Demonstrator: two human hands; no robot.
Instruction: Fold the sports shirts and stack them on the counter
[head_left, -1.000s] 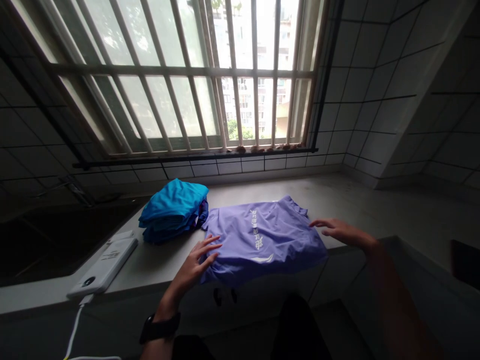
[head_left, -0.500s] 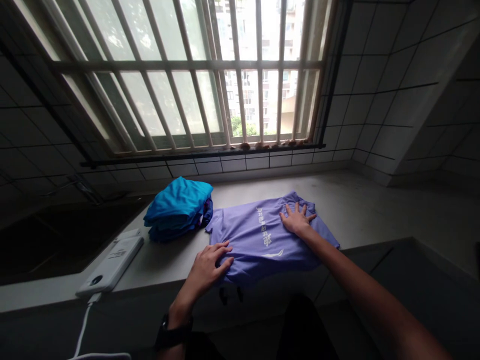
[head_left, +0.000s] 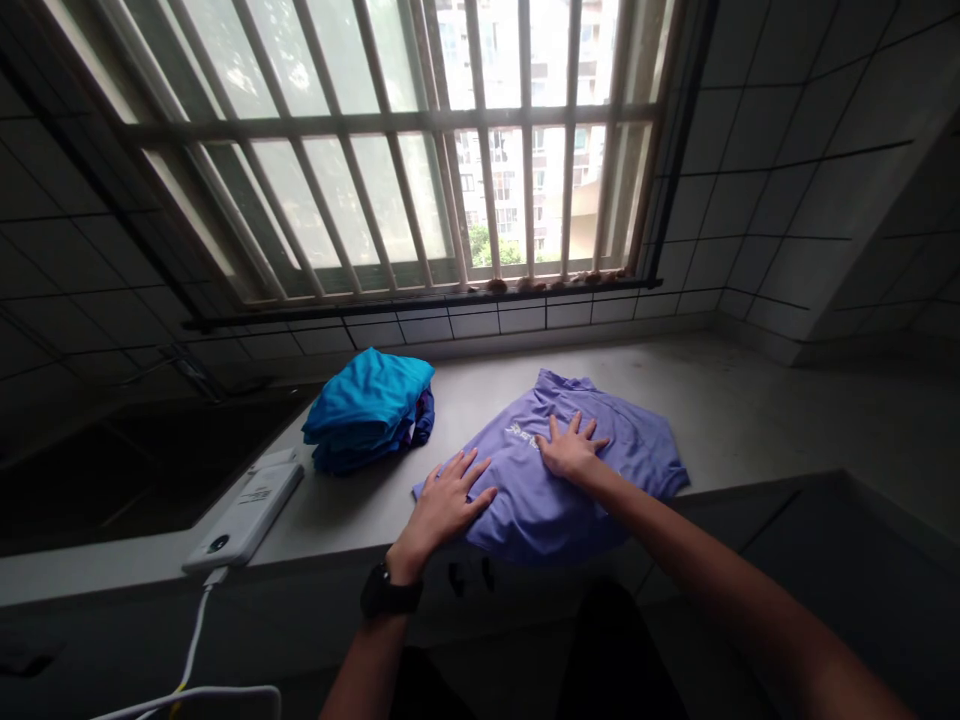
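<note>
A purple T-shirt [head_left: 637,445] with white lettering lies spread over the counter, its near part draping over the front edge. My left hand [head_left: 448,500] rests on the shirt's left side, fingers apart and palm down. On the shirt's middle lies my right hand [head_left: 574,450], its fingers spread flat over part of the lettering. To the left sits a stack of folded clothes [head_left: 367,405], bright blue on top with darker blue and purple layers below. Neither hand touches that stack.
A white power bank [head_left: 247,515] with a white cable [head_left: 196,630] lies near the counter's front edge, beside a dark sink [head_left: 135,470]. Behind the counter [head_left: 739,400] is a barred window [head_left: 405,125]. A tiled wall [head_left: 780,160] rises at the right.
My right hand has moved left across the shirt and now covers part of the lettering. The shirt has shifted, its collar end turning toward the window. My left hand stays on its left side.
</note>
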